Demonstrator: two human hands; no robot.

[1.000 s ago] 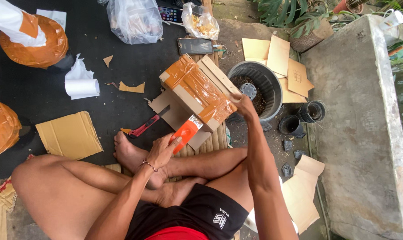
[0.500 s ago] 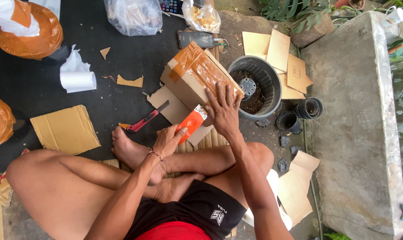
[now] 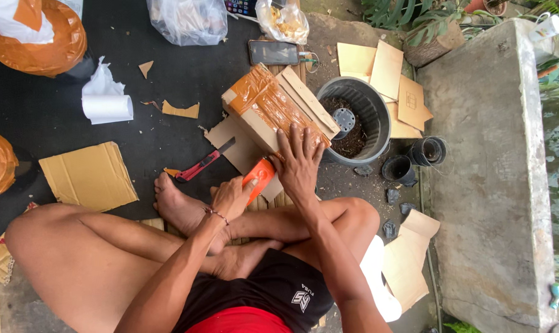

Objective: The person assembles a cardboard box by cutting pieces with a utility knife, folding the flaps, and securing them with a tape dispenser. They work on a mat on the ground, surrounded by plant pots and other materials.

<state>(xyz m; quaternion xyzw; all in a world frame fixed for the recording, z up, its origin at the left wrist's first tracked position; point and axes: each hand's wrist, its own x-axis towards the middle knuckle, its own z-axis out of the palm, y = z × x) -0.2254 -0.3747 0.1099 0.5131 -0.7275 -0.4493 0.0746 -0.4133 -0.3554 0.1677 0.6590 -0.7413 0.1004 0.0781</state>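
On dark ground matting (image 3: pixel 57 129), a taped cardboard box (image 3: pixel 264 111) is pressed flat by the open-fingered right hand (image 3: pixel 299 165), while an orange tape roll (image 3: pixel 259 174) is clasped by the left hand (image 3: pixel 230 198).

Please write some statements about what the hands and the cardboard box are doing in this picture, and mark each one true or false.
1. The right hand lies flat on the taped cardboard box. True.
2. The left hand holds the red utility knife. False: it holds an orange tape roll; the knife lies on the ground.
3. The grey pot has soil in it. True.
4. The phone lies on the box. False: it lies on the ground behind it.
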